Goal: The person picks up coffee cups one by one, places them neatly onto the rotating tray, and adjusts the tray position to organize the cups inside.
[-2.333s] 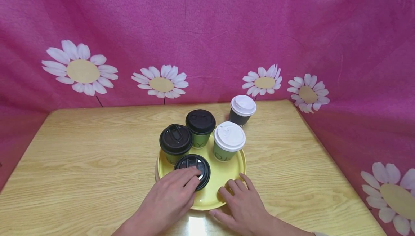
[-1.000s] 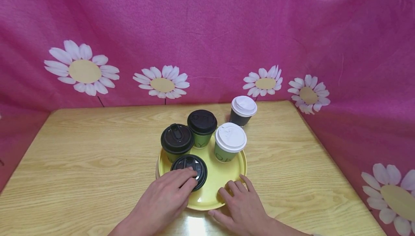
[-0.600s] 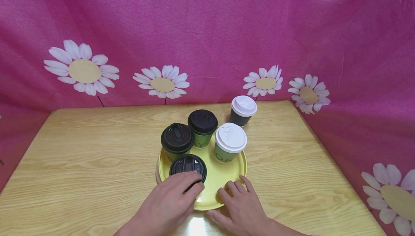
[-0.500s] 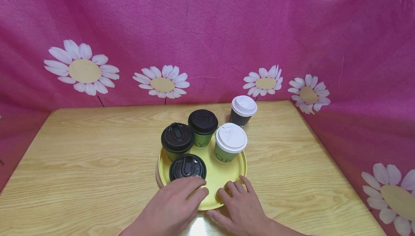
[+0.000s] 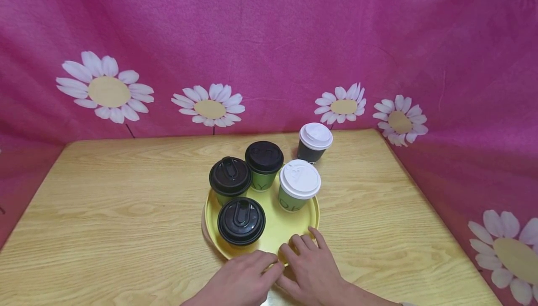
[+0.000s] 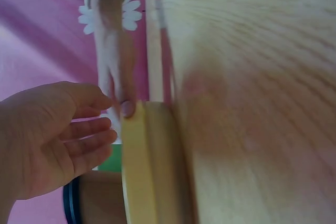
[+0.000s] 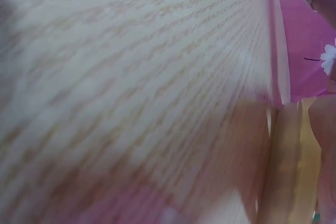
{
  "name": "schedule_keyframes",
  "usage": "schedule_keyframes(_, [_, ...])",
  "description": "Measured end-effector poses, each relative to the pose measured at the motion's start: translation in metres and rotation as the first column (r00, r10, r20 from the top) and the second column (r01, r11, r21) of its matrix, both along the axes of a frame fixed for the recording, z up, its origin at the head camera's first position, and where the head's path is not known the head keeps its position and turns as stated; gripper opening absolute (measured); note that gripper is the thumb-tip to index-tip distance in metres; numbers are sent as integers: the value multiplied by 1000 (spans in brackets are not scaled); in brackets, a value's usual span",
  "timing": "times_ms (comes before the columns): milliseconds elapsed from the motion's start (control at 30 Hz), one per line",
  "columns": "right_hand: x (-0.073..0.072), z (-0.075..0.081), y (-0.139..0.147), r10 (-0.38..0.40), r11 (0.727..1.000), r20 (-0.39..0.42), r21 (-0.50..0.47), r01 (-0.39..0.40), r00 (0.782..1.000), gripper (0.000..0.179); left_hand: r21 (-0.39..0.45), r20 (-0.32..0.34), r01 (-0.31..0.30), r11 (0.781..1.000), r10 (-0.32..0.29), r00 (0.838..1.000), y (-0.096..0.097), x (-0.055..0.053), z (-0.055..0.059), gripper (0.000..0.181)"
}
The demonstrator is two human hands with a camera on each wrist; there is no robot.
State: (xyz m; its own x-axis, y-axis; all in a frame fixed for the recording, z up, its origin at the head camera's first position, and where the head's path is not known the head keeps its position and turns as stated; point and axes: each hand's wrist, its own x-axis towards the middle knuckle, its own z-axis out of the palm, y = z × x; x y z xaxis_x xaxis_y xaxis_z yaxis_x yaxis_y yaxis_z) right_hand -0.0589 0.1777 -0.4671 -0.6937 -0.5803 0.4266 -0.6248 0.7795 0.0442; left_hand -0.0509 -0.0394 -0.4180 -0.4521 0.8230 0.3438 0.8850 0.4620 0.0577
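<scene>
A round yellow tray [image 5: 275,229] bears several lidded paper coffee cups. Nearest me is a black-lidded cup [image 5: 241,222], its brown side showing in the left wrist view. Behind it stand two green cups with black lids, the left one [image 5: 230,180] and the rear one [image 5: 264,161]. A green cup with a white lid [image 5: 298,184] occupies the tray's right side. My left hand [image 5: 248,278] hovers by the tray's front rim, fingers loosely bent around nothing. My right hand [image 5: 313,266] grips the front-right rim, fingers over it and thumb outside.
Off the tray, at the back right, stands a dark cup with a white lid [image 5: 315,142]. Beneath the tray shows a tan round base [image 6: 163,166]. A pink curtain with daisies [image 5: 269,49] encloses the wooden table [image 5: 126,203] at back and sides.
My left hand has come off the front black-lidded cup and moved toward me and right, beside my right hand. Earlier that cup shifted slightly left. My right hand stays at the rim.
</scene>
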Motion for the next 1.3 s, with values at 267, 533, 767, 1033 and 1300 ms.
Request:
schedule_keyframes(267, [0,0,0,4,1000,-9,-1,-4,1000,31,-29,-9,-51,998,51,999,5,-2,-14,38])
schedule_keyframes(533, [0,1,0,1,1000,9,-1,-1,1000,28,-104,-16,-104,989,102,995,9,-2,-19,34])
schedule_keyframes(767, [0,1,-1,2,1000,4,-3,-2,1000,27,-104,7,-121,987,122,992,9,-3,-24,35])
schedule_keyframes(1033, [1,1,1,3,1000,30,28,-4,1000,33,-121,64,-129,984,138,988,9,-5,-28,31])
schedule_keyframes(1300, [-1,9,6,-10,999,77,46,7,997,54,-139,64,-140,980,150,987,8,-5,-27,28])
